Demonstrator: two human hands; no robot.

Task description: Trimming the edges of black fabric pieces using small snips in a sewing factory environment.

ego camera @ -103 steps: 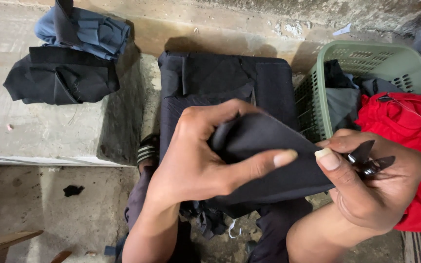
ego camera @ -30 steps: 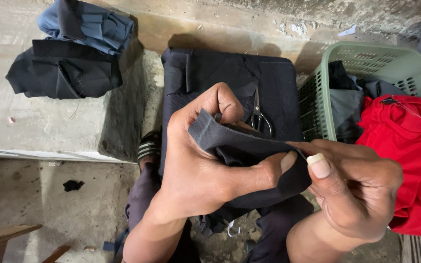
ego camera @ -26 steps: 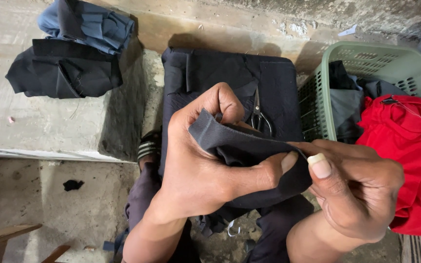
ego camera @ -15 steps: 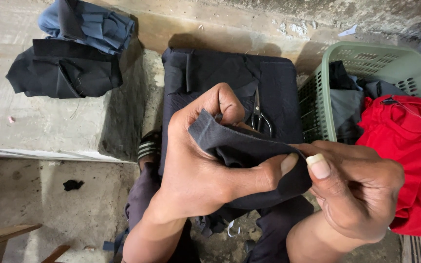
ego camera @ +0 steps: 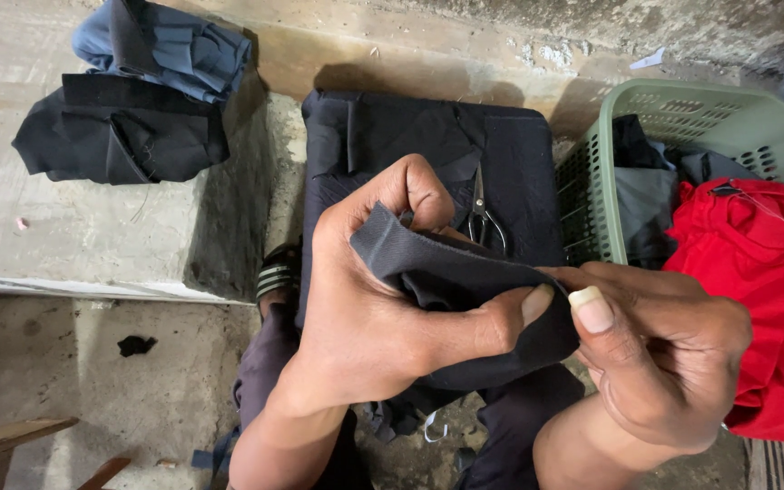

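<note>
Both hands pinch a dark folded cloth at frame centre.

The left hand [ego camera: 383,308] grips the dark cloth [ego camera: 451,281] against its thumb; the right hand [ego camera: 660,354] pinches its edge, seemingly stretching it taut. Scissors [ego camera: 483,213] lie above on a black fabric stack [ego camera: 428,154].

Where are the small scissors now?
The scissors lie on the folded dark cloth, just behind the left hand, left of the green basket.
</note>
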